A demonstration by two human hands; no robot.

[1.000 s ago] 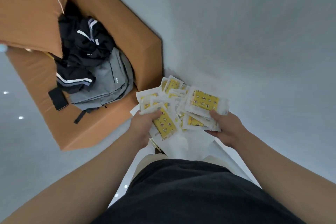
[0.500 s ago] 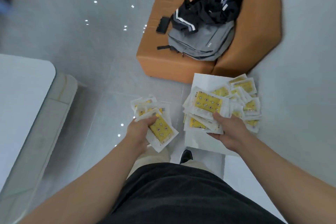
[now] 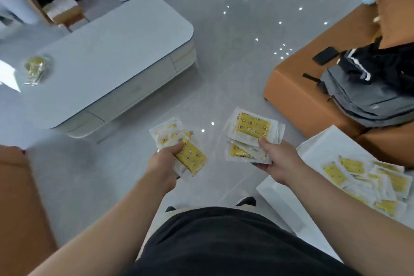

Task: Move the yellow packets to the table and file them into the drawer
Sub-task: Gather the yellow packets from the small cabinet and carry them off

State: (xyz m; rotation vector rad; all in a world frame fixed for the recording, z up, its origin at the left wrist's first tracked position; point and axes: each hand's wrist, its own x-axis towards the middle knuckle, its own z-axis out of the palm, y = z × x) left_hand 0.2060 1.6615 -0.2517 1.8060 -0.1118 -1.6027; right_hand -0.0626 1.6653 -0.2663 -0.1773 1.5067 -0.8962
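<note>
Floor: grey tiles [image 3: 235, 63] lie open from centre up to 12 o'clock, a wide lane between the long counter and the sofa.
Packets, left: the left stack [image 3: 190, 159] of yellow packets is fanned just left of centre, held in the air over the floor.
Packets, right: the thicker right stack [image 3: 253, 127] is just right of centre, also over the floor.
Hands: the left hand [image 3: 164, 161] grips its stack with the thumb on top. The right hand [image 3: 280, 161] clamps its stack the same way. The two hands are apart.
Remaining packets: a loose pile [image 3: 367, 177] is heaped on the small white counter [image 3: 313, 157] at 4 o'clock.
Long counter: it [image 3: 107, 51] sits at 10 o'clock, its rounded corner toward the lane. The drawer fronts [image 3: 132, 94] on the near side look closed. A blurred clear bag [image 3: 35, 69] lies on top.
Sofa: the orange sofa [image 3: 302, 96] at 2 o'clock carries a grey backpack [image 3: 363, 96] and a black jacket [image 3: 380, 63].
</note>
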